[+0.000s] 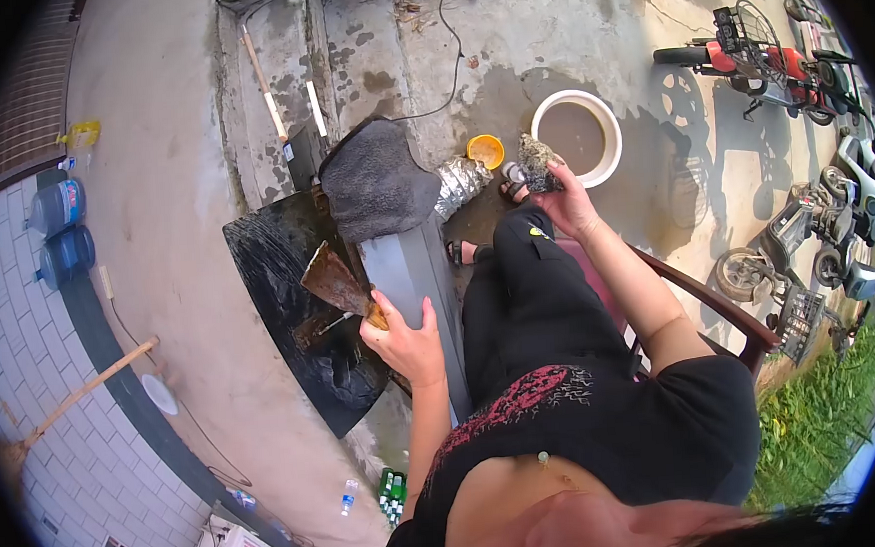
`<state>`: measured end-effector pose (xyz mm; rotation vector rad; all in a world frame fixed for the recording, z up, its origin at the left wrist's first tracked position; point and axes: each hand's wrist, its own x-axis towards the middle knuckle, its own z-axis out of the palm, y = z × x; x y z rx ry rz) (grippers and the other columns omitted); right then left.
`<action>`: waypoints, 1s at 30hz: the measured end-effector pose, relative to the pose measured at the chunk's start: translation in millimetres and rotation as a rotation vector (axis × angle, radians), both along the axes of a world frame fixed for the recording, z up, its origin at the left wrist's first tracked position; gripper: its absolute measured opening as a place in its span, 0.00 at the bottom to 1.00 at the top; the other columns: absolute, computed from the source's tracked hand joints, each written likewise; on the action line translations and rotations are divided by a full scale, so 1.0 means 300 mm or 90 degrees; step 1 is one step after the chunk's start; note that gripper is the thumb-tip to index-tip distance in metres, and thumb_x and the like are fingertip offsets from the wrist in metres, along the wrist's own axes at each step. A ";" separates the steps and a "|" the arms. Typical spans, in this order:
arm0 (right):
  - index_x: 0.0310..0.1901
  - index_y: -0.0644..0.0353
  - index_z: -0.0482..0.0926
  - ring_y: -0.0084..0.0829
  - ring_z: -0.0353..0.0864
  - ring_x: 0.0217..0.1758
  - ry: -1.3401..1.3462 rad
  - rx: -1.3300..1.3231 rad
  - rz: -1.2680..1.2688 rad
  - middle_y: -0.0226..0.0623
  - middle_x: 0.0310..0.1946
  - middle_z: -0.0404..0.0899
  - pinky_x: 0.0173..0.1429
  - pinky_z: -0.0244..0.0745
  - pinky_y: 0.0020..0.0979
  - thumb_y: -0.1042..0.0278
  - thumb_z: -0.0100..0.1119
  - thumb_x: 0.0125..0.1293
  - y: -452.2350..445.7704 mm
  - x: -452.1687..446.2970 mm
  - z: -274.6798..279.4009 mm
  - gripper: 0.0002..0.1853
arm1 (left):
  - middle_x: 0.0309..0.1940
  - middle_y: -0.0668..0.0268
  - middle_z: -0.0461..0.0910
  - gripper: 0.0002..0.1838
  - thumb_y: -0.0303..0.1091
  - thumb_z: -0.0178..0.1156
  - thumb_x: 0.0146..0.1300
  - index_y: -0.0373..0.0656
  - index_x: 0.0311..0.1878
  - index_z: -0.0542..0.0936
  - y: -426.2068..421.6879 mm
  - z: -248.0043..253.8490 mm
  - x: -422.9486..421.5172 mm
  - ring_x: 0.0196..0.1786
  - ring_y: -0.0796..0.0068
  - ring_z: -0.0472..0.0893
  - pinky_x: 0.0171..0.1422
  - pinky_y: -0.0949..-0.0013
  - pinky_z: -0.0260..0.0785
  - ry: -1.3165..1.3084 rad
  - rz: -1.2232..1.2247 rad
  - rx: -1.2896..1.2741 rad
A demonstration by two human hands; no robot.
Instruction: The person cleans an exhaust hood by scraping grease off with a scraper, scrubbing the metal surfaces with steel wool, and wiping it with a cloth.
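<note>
On our left lies a wrinkled, glossy black sheet point(275, 268). Over it we hold a scraper point(333, 280) — its blade flared and rust-brown — with the fingers of our left hand point(405, 348) curled round the yellowish handle, thumb standing away. Next come a fuzzy dark grey cloth point(380, 182), a crinkled foil tube point(462, 187) and a round yellow bowl point(485, 151). Then a rough, craggy grey lump point(537, 160) — pinched between thumb and fingers of our right hand point(565, 203) — shows just beside a white basin point(613, 132) of murky water.
</note>
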<state>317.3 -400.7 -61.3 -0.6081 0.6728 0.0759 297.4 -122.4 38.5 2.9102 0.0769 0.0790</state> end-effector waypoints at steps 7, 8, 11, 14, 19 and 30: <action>0.59 0.49 0.63 0.23 0.76 0.40 0.442 -0.243 -0.029 0.29 0.46 0.75 0.39 0.73 0.22 0.63 0.60 0.61 -0.579 -0.242 -0.695 0.26 | 0.45 0.50 0.64 0.39 0.40 0.72 0.42 0.40 0.60 0.71 -0.002 -0.009 0.002 0.48 0.51 0.69 0.51 0.57 0.64 0.047 0.051 0.015; 0.60 0.49 0.61 0.25 0.76 0.41 0.455 -0.250 -0.053 0.30 0.47 0.74 0.41 0.72 0.25 0.63 0.59 0.61 -0.626 -0.259 -0.825 0.26 | 0.45 0.51 0.64 0.39 0.39 0.72 0.42 0.39 0.60 0.71 0.012 -0.019 -0.002 0.48 0.52 0.69 0.52 0.57 0.64 0.040 0.046 0.033; 0.59 0.54 0.61 0.28 0.76 0.43 0.508 -0.335 -0.052 0.36 0.48 0.73 0.45 0.74 0.29 0.71 0.60 0.59 -0.712 -0.269 -1.203 0.27 | 0.45 0.51 0.64 0.38 0.44 0.70 0.44 0.38 0.59 0.71 0.018 -0.023 -0.028 0.49 0.52 0.69 0.52 0.57 0.63 0.013 0.039 0.167; 0.57 0.61 0.63 0.29 0.77 0.44 0.563 -0.512 0.076 0.41 0.46 0.74 0.44 0.76 0.31 0.76 0.61 0.57 -0.761 -0.318 -1.642 0.26 | 0.55 0.47 0.63 0.36 0.39 0.67 0.48 0.42 0.62 0.69 0.102 -0.054 -0.105 0.57 0.52 0.67 0.59 0.58 0.61 0.078 0.124 0.613; 0.53 0.60 0.68 0.44 0.72 0.52 0.783 -0.711 0.311 0.50 0.48 0.71 0.58 0.68 0.38 0.65 0.68 0.50 -0.714 -0.218 -1.898 0.28 | 0.52 0.47 0.63 0.36 0.42 0.67 0.47 0.41 0.61 0.69 0.087 -0.132 -0.019 0.54 0.52 0.68 0.56 0.58 0.62 -0.044 -0.024 0.464; 0.55 0.64 0.63 0.30 0.73 0.48 0.522 -0.478 -0.151 0.39 0.46 0.72 0.50 0.72 0.29 0.70 0.60 0.60 -0.722 -0.371 -1.823 0.24 | 0.46 0.49 0.64 0.39 0.49 0.68 0.45 0.39 0.59 0.71 0.131 -0.064 -0.003 0.48 0.51 0.69 0.51 0.57 0.63 -0.057 -0.088 0.420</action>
